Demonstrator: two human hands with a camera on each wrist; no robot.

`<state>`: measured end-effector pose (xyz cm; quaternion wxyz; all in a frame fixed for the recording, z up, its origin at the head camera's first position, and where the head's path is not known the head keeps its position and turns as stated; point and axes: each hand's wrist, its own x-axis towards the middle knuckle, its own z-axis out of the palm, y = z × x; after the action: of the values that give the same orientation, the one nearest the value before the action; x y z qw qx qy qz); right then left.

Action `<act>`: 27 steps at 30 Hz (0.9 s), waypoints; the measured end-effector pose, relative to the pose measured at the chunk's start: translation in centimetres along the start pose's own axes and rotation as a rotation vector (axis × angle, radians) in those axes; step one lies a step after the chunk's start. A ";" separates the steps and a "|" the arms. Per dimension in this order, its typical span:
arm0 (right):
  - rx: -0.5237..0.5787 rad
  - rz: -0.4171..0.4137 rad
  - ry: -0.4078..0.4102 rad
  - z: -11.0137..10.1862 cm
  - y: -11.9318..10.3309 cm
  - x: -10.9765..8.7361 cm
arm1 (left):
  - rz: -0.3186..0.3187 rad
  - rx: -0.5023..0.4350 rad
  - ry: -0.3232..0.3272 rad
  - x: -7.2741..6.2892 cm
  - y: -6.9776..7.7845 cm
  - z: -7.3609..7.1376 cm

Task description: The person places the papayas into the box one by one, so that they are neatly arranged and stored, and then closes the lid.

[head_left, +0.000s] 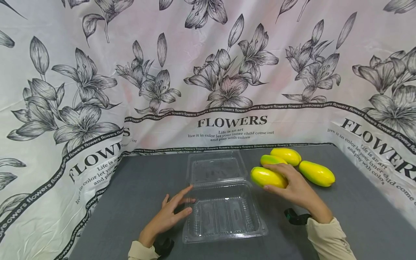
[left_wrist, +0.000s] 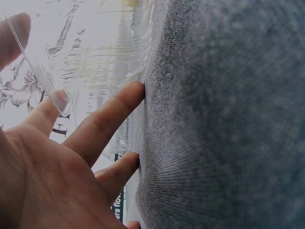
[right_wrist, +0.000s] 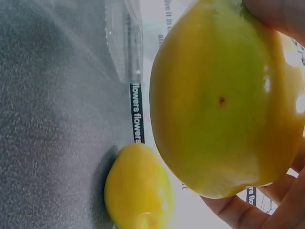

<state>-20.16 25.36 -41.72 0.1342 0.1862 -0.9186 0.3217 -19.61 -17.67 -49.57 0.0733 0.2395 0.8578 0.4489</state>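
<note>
My right hand point(head_left: 294, 184) grips a glossy yellow-green mango point(head_left: 267, 177), thumb on the near side and fingers over the far side. In the right wrist view this mango point(right_wrist: 214, 105) appears large, raised off the table, with a small brown spot on its end. On the left, my left hand point(head_left: 167, 216) has its fingers spread at the left wall of a clear plastic clamshell box point(head_left: 224, 236). The left wrist view shows the box's rim point(left_wrist: 40, 71) between the thumb and fingers, with fingertips point(left_wrist: 136, 90) low by the table. The box's lid point(head_left: 216, 168) lies folded back, away from me.
Three more mangoes lie at the back right: one partly hidden mango point(head_left: 272, 159) behind the held one, another mango point(head_left: 286, 156) farther back, and a third mango point(head_left: 316, 174) to the right. A flower-printed curtain point(head_left: 227, 130) borders the grey table point(head_left: 146, 180).
</note>
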 end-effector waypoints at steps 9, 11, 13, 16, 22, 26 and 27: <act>0.018 -0.036 0.007 0.4 -0.5 0.0 | -0.004 0.007 -0.001 0.0 -0.1 0.1; 0.020 -0.050 0.007 0.5 -0.6 0.0 | -0.003 0.008 -0.002 0.0 -0.1 0.1; 0.022 -0.061 0.006 0.6 -0.7 0.0 | 0.000 0.007 -0.002 0.0 -0.1 0.1; 0.027 -0.073 0.001 0.7 -0.9 0.0 | 0.007 0.005 -0.001 0.0 -0.1 0.1; 0.065 -0.091 -0.007 0.8 -1.4 0.0 | 0.010 0.000 0.000 0.1 -0.1 0.2; 0.076 -0.107 -0.009 0.7 -2.2 0.1 | 0.012 0.000 -0.001 0.0 -0.1 0.1; 0.081 -0.112 -0.010 0.7 -2.5 0.1 | 0.013 0.000 -0.002 0.0 0.0 0.1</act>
<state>-19.22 23.10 -40.85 0.1398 0.2441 -0.8937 0.3495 -19.61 -17.61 -49.66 0.0713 0.2455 0.8562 0.4489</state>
